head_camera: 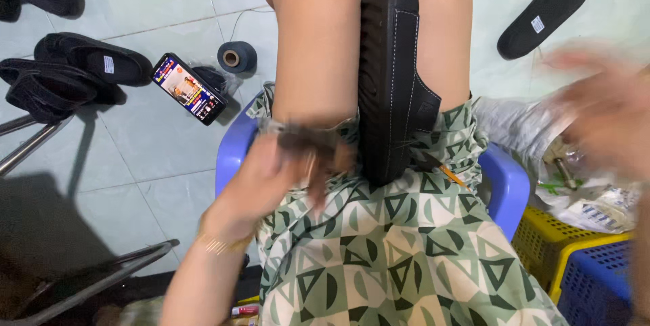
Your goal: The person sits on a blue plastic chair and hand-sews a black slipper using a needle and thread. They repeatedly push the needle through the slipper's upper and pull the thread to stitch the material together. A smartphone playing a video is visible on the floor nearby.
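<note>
While the black slipper (391, 75) stands wedged between our knees, heel end in our patterned lap, our left hand (271, 177) curls around something dark and blurred at its left edge; we cannot tell what. Our right hand (602, 109) is a raised smear near the frame's right edge, its fingers unreadable. Open tile floor (169, 157) lies left, where a phone (189, 89) rests.

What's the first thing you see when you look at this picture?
A black shoe stands clamped between the person's knees, right in the middle, with white stitching along its edge. The left hand sits beside it on the green patterned lap, blurred, gripping something dark, while the right hand is a blur at the right edge. On the floor to the left, a lit phone lies near a thread spool.
</note>
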